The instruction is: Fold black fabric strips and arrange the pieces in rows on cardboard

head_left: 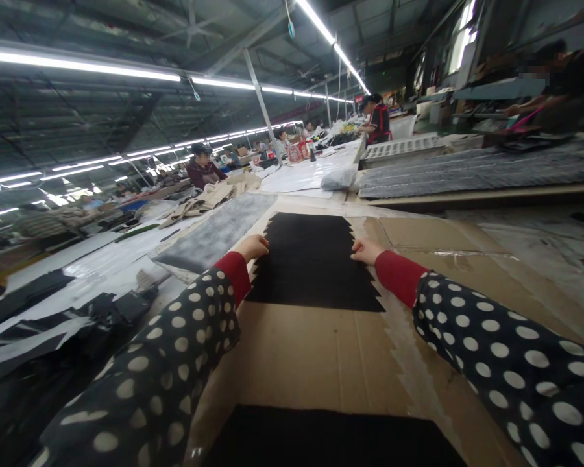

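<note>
Matt sheet (pixel 314 259), creased cardboard (pixel 302 350), cloth sleeves (pixel 486 344)

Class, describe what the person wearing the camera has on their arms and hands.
Dark, loose outer sleeves carry large, pale, round polka dots. Plain red cuffs show beyond them. The left hand and right hand wear no gloves.

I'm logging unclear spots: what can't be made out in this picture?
Toothed black sheet: head view, underside hidden by its own top.
Nearer black sheet: head view, near end cut off by bottom edge.
Distant workers: head view, handwork too small and blurred.
Dark scraps: head view, separate pieces lost in blur.
</note>
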`<move>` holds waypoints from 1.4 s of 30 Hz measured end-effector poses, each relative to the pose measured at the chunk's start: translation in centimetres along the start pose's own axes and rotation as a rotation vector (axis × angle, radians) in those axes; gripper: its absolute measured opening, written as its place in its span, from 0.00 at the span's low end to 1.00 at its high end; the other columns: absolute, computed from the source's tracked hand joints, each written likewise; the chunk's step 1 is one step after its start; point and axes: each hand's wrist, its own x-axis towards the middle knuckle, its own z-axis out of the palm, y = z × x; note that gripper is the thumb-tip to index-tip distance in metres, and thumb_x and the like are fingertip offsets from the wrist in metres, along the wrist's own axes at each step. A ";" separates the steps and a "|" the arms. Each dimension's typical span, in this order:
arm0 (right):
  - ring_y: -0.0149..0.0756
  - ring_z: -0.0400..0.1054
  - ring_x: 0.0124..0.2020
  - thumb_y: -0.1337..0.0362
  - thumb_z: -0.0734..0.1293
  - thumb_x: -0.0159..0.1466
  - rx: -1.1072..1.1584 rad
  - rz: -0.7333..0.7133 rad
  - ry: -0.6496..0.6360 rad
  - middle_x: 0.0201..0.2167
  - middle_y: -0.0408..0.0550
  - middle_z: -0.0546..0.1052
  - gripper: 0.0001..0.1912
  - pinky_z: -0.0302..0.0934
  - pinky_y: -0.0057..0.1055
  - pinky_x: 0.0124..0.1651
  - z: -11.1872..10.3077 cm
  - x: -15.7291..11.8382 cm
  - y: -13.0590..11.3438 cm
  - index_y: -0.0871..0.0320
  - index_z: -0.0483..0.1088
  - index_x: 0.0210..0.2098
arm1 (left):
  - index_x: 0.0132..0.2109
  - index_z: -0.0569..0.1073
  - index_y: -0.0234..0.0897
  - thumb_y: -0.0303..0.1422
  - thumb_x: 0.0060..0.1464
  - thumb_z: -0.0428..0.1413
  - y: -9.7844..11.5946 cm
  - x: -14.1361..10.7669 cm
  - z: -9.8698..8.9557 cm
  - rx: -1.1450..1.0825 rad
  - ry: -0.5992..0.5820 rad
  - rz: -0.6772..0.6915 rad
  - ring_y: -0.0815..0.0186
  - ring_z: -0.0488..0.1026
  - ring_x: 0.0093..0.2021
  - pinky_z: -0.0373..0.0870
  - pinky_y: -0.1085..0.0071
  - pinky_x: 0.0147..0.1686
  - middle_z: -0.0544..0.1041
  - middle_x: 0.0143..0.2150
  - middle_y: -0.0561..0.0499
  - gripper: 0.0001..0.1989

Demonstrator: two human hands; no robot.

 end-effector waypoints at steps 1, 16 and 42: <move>0.30 0.64 0.26 0.68 0.67 0.49 0.015 0.000 0.012 0.25 0.44 0.71 0.10 0.58 0.26 0.30 0.1 -0.2 0.1 0.61 0.67 0.32 | 0.42 0.73 0.35 0.29 0.41 0.55 0.0 0.1 0.0 0.001 0.018 0.000 0.68 0.72 0.31 0.67 0.77 0.30 0.76 0.32 0.51 0.16; 0.34 0.67 0.30 0.62 0.68 0.48 0.031 0.071 0.106 0.27 0.46 0.71 0.11 0.60 0.30 0.34 0.2 -0.7 1.4 0.60 0.68 0.31 | 0.41 0.74 0.38 0.30 0.44 0.51 0.7 0.0 1.0 0.185 0.085 0.149 0.62 0.70 0.42 0.65 0.71 0.43 0.75 0.41 0.47 0.15; 0.31 0.65 0.32 0.68 0.62 0.53 0.029 -0.085 0.198 0.32 0.48 0.72 0.11 0.59 0.27 0.38 -0.9 -2.3 0.2 0.61 0.71 0.35 | 0.39 0.74 0.38 0.32 0.47 0.48 -1.6 -2.7 0.1 0.172 0.139 0.237 0.66 0.70 0.37 0.64 0.74 0.38 0.74 0.38 0.49 0.13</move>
